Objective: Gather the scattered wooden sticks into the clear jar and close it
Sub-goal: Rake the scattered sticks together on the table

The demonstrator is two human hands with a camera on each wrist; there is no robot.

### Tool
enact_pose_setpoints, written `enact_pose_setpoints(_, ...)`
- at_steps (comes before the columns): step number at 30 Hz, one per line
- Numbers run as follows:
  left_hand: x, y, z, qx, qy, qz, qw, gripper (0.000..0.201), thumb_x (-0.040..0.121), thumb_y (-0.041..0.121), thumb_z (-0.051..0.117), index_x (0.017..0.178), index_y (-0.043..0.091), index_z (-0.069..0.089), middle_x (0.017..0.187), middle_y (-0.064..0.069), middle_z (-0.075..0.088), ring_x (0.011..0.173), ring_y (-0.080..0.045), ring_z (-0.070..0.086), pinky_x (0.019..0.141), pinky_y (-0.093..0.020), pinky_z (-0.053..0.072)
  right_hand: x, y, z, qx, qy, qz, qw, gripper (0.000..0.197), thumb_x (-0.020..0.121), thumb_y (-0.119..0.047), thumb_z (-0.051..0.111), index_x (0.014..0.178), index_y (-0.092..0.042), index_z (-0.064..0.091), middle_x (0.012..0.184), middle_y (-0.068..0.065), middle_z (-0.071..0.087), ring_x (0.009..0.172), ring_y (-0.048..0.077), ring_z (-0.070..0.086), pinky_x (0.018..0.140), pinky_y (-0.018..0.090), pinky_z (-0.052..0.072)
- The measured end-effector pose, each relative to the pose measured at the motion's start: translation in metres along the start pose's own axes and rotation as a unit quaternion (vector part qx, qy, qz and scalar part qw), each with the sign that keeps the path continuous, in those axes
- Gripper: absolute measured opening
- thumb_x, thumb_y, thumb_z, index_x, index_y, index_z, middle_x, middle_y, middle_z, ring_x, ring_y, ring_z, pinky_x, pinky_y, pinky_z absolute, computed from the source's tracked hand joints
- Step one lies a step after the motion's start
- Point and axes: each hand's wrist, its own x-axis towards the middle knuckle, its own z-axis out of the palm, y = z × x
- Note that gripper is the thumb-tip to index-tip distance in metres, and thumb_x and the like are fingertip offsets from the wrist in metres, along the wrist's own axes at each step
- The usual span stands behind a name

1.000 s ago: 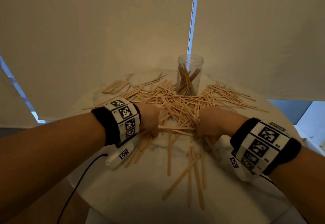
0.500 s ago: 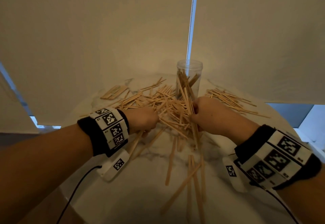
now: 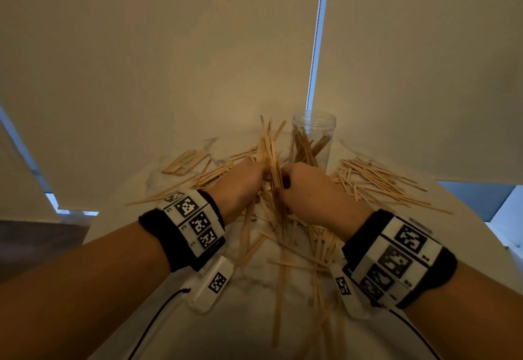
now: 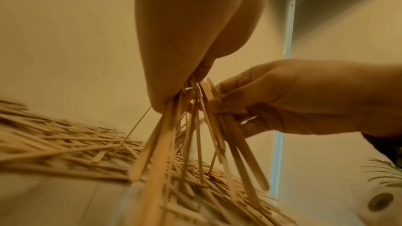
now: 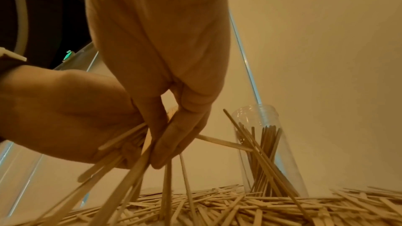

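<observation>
open clear jar (image 3: 312, 139) holds some sticks; both hands' fingers (image 5: 174, 137) clasp a stick bundle (image 3: 270, 156).

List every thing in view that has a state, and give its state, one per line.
clear jar: upright, open, no lid on, partly filled with sticks.
bundle of sticks: lifted, held roughly upright between both hands, lower ends splayed.
scattered sticks: lying loose on the table.
left hand: gripping the bundle.
right hand: gripping the bundle.
table: strewn with sticks.
</observation>
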Motion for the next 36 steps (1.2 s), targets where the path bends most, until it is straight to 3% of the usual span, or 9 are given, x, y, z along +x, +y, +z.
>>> enact_pose_setpoints(4,0.016,0.001,0.005,-0.024,0.052,-0.002,0.998,0.060,0.089,0.064,0.044,0.116,0.012,0.057,0.107,-0.008,0.069,0.095,-0.027,0.067,0.082,-0.045,0.054,0.013,-0.004,-0.001,0.033,0.040,-0.017,0.998,0.012,0.095,-0.019,0.056,0.100,-0.013,0.065,0.086,0.004,0.068,0.078,0.021,0.068,0.073,0.039,0.060)
enact_pose_setpoints(6,0.021,0.005,0.004,-0.021,0.069,0.028,0.997,0.070,0.083,0.074,0.051,0.116,0.012,0.054,0.104,-0.005,0.070,0.092,-0.021,0.069,0.081,-0.044,0.057,0.019,-0.006,-0.002,0.054,0.059,-0.024,0.997,0.013,0.096,-0.021,0.056,0.101,-0.012,0.064,0.086,0.004,0.069,0.077,0.020,0.069,0.073,0.038,0.060)
enact_pose_setpoints(10,0.045,0.012,-0.007,-0.053,0.056,0.048,0.996,0.052,0.085,0.051,0.061,0.097,0.000,0.069,0.083,-0.014,0.070,0.073,-0.030,0.067,0.079,-0.057,0.058,0.034,-0.005,-0.008,0.063,0.089,-0.039,0.993,0.010,0.090,-0.019,0.063,0.087,-0.012,0.070,0.075,0.003,0.071,0.069,0.018,0.068,0.071,0.040,0.058)
enact_pose_setpoints(13,0.063,0.014,-0.014,-0.092,0.074,0.023,0.993,0.031,0.096,0.032,0.056,0.089,0.004,0.065,0.077,-0.012,0.061,0.068,-0.027,0.057,0.071,-0.051,0.055,0.045,-0.002,-0.015,0.095,0.102,-0.031,0.990,0.019,0.085,-0.034,0.073,0.077,-0.017,0.069,0.066,0.000,0.071,0.061,0.013,0.068,0.067,0.038,0.059)
enact_pose_setpoints(19,0.099,0.009,-0.025,-0.180,0.085,-0.010,0.980,0.027,0.107,0.033,0.042,0.091,0.015,0.055,0.067,0.002,0.049,0.053,-0.013,0.042,0.052,-0.028,0.038,0.077,0.009,-0.019,0.084,0.042,0.016,0.995,0.055,0.082,-0.058,0.069,0.123,-0.023,0.056,0.106,-0.003,0.068,0.087,0.018,0.069,0.081,0.041,0.058)
enact_pose_setpoints(24,0.109,0.015,-0.019,-0.297,0.076,-0.011,0.952,0.024,0.108,0.032,0.039,0.099,0.014,0.050,0.063,0.002,0.041,0.052,-0.011,0.041,0.037,-0.019,0.041,0.084,0.005,-0.012,0.058,-0.041,-0.027,0.997,0.017,0.095,-0.029,0.059,0.094,-0.019,0.073,0.081,0.002,0.071,0.074,0.020,0.067,0.071,0.034,0.055)
enact_pose_setpoints(27,0.114,0.016,-0.016,-0.365,0.071,0.000,0.928,0.022,0.108,0.032,0.039,0.101,0.014,0.050,0.063,0.000,0.043,0.069,-0.016,0.052,0.046,-0.024,0.052,0.089,0.003,-0.012,0.018,-0.027,-0.027,0.999,0.014,0.092,-0.019,0.060,0.095,-0.019,0.074,0.087,0.001,0.070,0.082,0.019,0.065,0.070,0.030,0.052)
enact_pose_setpoints(30,0.120,0.017,-0.016,-0.411,0.081,0.031,0.907,0.021,0.108,0.031,0.039,0.099,0.013,0.046,0.066,0.000,0.046,0.060,-0.017,0.054,0.054,-0.029,0.055,0.090,0.008,-0.022,0.009,-0.026,-0.004,1.000,0.013,0.090,-0.025,0.065,0.084,-0.020,0.075,0.079,-0.002,0.071,0.076,0.014,0.064,0.062,0.025,0.047)
enact_pose_setpoints(36,0.137,0.014,-0.040,-0.439,0.242,0.084,0.861,0.027,0.109,0.029,0.035,0.089,0.016,0.045,0.061,0.004,0.038,0.044,-0.007,0.032,0.044,-0.020,0.036,0.077,0.017,-0.052,-0.016,-0.082,0.034,0.996,0.012,0.089,-0.021,0.070,0.085,-0.012,0.075,0.080,0.003,0.072,0.073,0.014,0.063,0.063,0.027,0.052)
